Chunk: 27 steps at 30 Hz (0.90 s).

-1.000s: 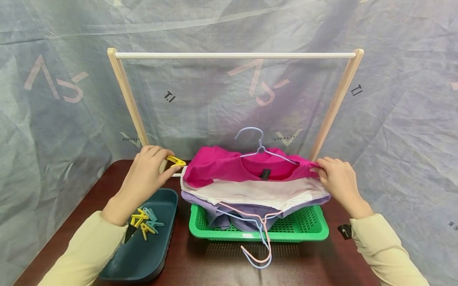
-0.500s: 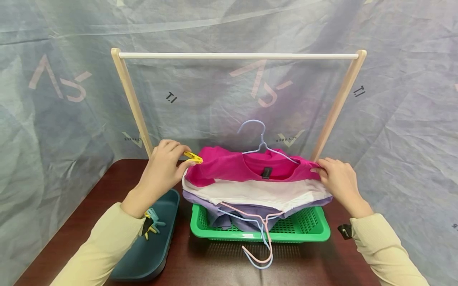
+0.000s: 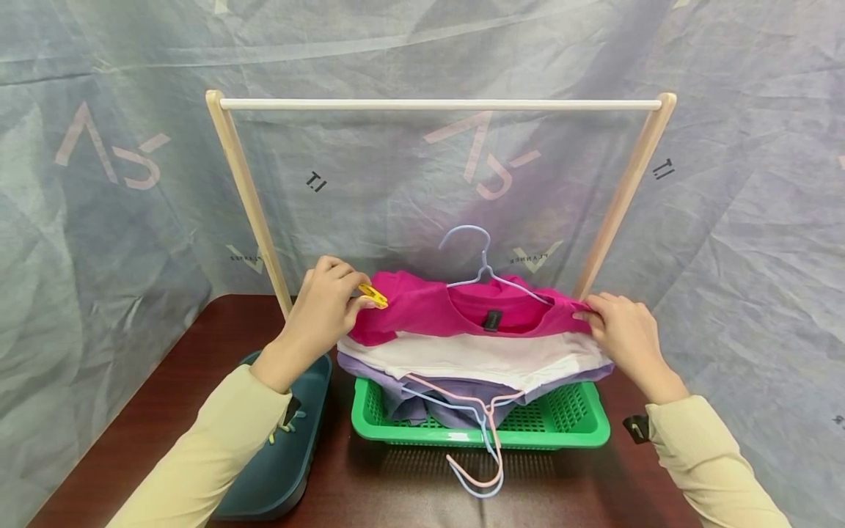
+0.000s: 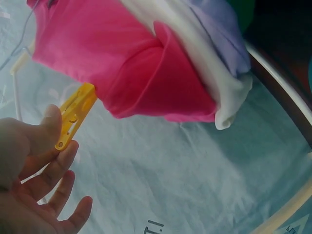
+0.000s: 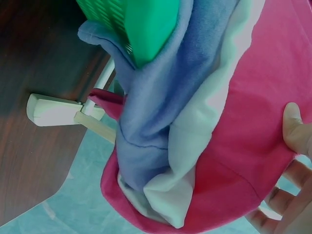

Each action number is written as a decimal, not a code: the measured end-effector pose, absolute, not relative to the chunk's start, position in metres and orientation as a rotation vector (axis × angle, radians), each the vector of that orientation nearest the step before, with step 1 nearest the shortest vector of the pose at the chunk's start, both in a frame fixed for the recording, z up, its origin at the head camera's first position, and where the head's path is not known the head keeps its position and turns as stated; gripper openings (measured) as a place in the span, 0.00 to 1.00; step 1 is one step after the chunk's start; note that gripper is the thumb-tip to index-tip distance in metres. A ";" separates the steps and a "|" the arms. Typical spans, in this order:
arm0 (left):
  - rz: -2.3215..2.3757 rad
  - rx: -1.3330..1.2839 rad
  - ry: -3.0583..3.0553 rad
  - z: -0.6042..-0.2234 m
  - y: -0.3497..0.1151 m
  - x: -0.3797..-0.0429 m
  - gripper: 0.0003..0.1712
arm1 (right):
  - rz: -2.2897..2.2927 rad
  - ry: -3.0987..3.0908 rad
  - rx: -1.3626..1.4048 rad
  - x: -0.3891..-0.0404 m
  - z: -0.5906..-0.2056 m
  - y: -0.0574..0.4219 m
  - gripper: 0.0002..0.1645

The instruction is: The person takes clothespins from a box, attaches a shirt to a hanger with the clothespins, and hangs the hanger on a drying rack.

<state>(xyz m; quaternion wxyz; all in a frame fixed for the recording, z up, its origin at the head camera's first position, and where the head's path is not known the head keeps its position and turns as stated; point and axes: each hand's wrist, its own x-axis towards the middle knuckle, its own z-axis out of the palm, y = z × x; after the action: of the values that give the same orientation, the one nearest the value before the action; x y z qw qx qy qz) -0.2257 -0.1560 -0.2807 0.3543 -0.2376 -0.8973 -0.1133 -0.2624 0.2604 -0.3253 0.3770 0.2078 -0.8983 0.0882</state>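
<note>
My left hand pinches a yellow clothespin between thumb and fingers. Its tip meets the edge of the magenta shirt at the left shoulder. At the opposite shoulder my right hand pinches the same shirt, thumb on top and fingers beneath. A light blue hanger sits in that shirt's neck, hook upward. Below it lie a white garment and a purple garment, over a green basket. A pink hanger and another blue hanger point their hooks toward me.
Behind the clothes stands a wooden rack with a white rod. A dark teal tray at the left holds several clothespins, partly hidden by my left sleeve. Grey printed sheeting hangs at the back.
My left hand has moved right with the yellow clothespin, from beside the magenta shirt onto its left shoulder edge. My right hand keeps its hold on the other shoulder.
</note>
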 end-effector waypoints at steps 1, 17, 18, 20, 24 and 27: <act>-0.289 -0.614 -2.326 -0.281 -0.155 -0.227 0.12 | 0.224 -2.299 0.532 -0.262 -0.326 0.260 0.05; -0.259 -0.629 -2.388 -0.288 -0.146 -0.230 0.13 | 0.217 -2.264 0.546 -0.263 -0.327 0.261 0.10; -0.255 -0.627 -2.389 -0.289 -0.146 -0.230 0.13 | 0.216 -2.265 0.547 -0.263 -0.327 0.260 0.10; -0.243 -0.622 -2.390 -0.290 -0.146 -0.231 0.13 | 0.215 -2.270 0.547 -0.263 -0.327 0.260 0.11; -0.238 -0.620 -2.382 -0.290 -0.144 -0.231 0.13 | 0.214 -2.285 0.545 -0.263 -0.327 0.260 0.11; -0.262 -0.626 -2.351 -0.287 -0.143 -0.231 0.13 | 0.215 -2.293 0.540 -0.262 -0.327 0.260 0.10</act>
<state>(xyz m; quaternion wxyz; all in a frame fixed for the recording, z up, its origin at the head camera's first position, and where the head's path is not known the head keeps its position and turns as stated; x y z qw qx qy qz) -0.2306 -0.1430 -0.2873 0.3406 -0.2404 -0.9034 -0.1006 -0.2624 0.2603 -0.3275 0.3782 0.2115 -0.8973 0.0843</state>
